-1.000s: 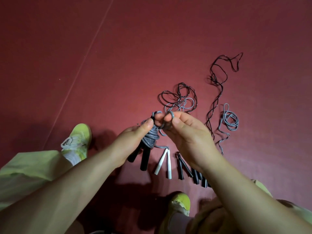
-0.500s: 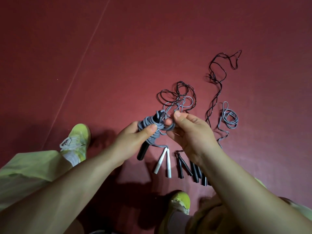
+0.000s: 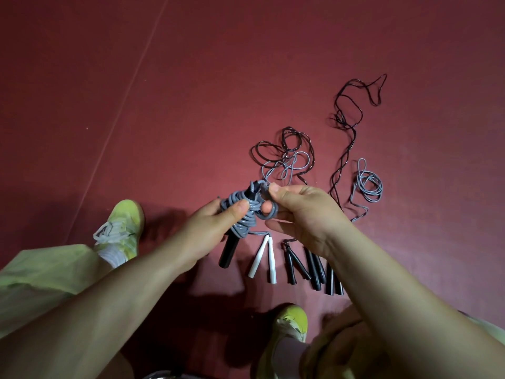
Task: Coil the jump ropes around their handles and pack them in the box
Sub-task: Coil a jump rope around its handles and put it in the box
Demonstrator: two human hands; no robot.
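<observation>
Right now the left hand (image 3: 218, 228) grips the black handles (image 3: 232, 247) of a grey jump rope (image 3: 240, 212), its thumb pressed down on the wound turns so they cannot slip loose. That bundle is the landmark here: it is held above the red floor (image 3: 191, 105), with the handles' free ends pointing down toward the person. Touching the bundle's upper right side, the right hand (image 3: 303, 214) pinches the last grey loop (image 3: 269, 212) between thumb and fingers, its grip narrow and closed on the rope; judging by the pose, it is leading or tucking the end around the handle tips (image 3: 252, 188) to finish the coil.

Beyond the bundle, farther from the person, loose black and grey ropes (image 3: 284, 154) lie tangled on the floor. Off to the bundle's right, past the right hand, a long black rope (image 3: 347, 116) trails away and a small grey coil (image 3: 367, 184) lies beside it. Just below the bundle, a pair of white handles (image 3: 263, 259) and several black handles (image 3: 303, 266) lie side by side, probably lined up so each rope can be picked up in turn. Yellow-green shoes (image 3: 123, 228) flank the work on the near side.

No box shows in this view, so packing looks some way off; several ropes remain uncoiled.
</observation>
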